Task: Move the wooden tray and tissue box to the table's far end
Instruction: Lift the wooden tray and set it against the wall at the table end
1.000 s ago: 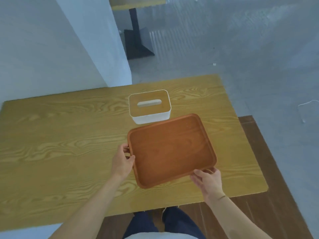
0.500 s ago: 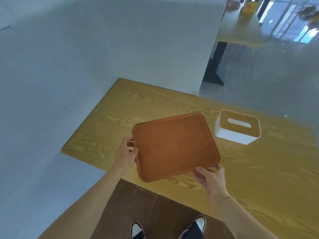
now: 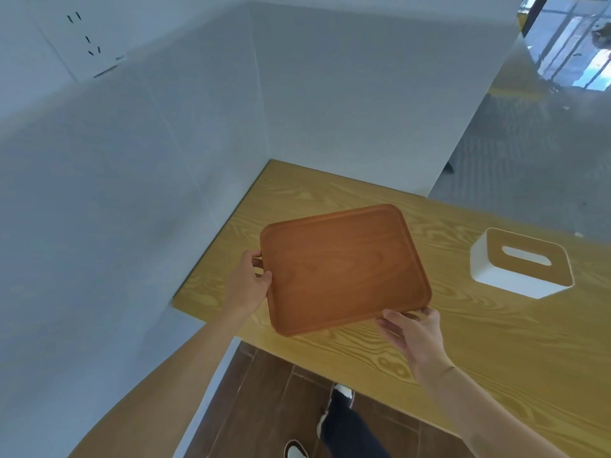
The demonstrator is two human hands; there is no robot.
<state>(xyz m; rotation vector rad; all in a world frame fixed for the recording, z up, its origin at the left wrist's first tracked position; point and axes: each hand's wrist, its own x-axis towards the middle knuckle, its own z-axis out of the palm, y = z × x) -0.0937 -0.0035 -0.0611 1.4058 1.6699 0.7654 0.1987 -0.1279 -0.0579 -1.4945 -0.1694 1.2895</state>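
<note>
An empty reddish-brown wooden tray with rounded corners hangs above the yellow wood-grain table, near the table's walled end. My left hand grips its left edge, thumb on top. My right hand holds its near right corner from below. A white tissue box with a wooden slotted lid stands on the table to the right, apart from the tray and both hands.
White walls close in the table's left end and its back corner. A wall socket sits high on the left. Dark wood flooring and my shoes lie below the table's near edge. Grey floor stretches beyond at the right.
The view has swung left toward the walled corner. The tray, held in both hands, has travelled left along the table, away from the tissue box, which stays in place.
</note>
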